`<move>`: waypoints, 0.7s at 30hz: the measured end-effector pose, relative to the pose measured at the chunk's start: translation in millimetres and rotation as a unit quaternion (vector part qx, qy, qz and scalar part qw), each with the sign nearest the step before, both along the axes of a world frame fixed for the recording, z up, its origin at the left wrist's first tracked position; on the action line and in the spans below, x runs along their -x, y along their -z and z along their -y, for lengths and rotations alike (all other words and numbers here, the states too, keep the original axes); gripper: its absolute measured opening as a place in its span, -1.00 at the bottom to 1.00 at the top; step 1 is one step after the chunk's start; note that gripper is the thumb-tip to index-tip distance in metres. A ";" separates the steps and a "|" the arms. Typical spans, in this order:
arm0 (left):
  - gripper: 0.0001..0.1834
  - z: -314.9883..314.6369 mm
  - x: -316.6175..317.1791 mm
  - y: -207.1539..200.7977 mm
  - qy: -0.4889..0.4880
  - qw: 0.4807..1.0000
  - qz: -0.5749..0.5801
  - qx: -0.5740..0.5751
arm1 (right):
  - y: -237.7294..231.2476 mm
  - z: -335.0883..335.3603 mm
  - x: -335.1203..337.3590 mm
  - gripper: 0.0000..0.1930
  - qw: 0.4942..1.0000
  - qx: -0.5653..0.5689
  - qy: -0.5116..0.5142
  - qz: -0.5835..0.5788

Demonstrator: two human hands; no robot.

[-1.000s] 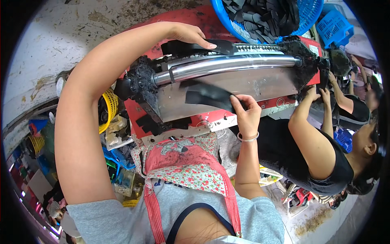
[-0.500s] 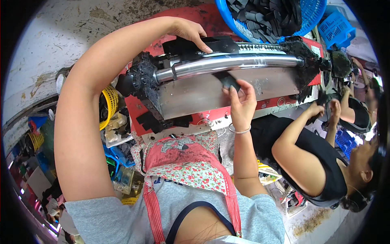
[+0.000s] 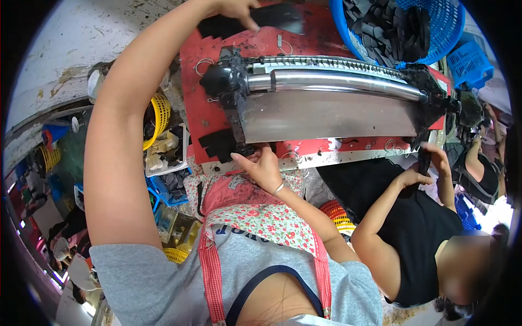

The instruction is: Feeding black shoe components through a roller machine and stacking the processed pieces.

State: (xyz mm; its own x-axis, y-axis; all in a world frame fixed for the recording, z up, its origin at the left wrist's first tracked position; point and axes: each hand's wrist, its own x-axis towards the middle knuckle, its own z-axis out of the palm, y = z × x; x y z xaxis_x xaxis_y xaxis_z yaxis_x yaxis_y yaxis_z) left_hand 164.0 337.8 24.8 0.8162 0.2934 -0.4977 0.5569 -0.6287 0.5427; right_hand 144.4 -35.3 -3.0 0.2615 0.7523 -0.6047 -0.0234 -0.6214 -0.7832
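Dark crumbs and smudges mark the red surface [image 3: 312, 49] that I see through the head camera, and a roller machine [image 3: 348, 86] sits across it, its polished bar running above a flat metal plate [image 3: 326, 120]. Beyond the machine's left end, my left hand [image 3: 240, 11] is over a black strip [image 3: 280, 19] lying on the far part of the surface. Its thumb points down across the strip, apart from the forefinger; the other fingers are cut off or hidden, so I cannot tell whether it grips.

On the near side, my right hand [image 3: 265, 169] is at the surface's front edge, just beside dark flat pieces [image 3: 216, 144] below the machine's left end. Its thumb is spread from the fingers, whose tips blend into the dark there; I cannot tell if they pinch anything.

At the upper right, a round blue basket [image 3: 450, 35] holds many dark cut pieces [image 3: 383, 33]. A co-worker in black [image 3: 416, 239] sits to the right, both hands around a dark item [image 3: 424, 160].
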 end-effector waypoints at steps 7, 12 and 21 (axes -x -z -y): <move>-0.31 11.5 137.5 196.4 -0.072 0.990 -0.103 -0.064 | 22.3 2.4 5.8 -0.67 0.975 0.005 0.010 -0.222; -0.23 73.3 118.2 170.0 -0.210 0.951 0.082 -0.210 | 43.6 15.2 -3.5 -0.70 0.994 -0.041 -0.020 -0.097; -0.55 224.0 183.0 145.5 -0.252 0.941 0.197 -0.112 | 120.7 23.9 -8.8 -0.63 0.813 -0.148 -0.280 0.489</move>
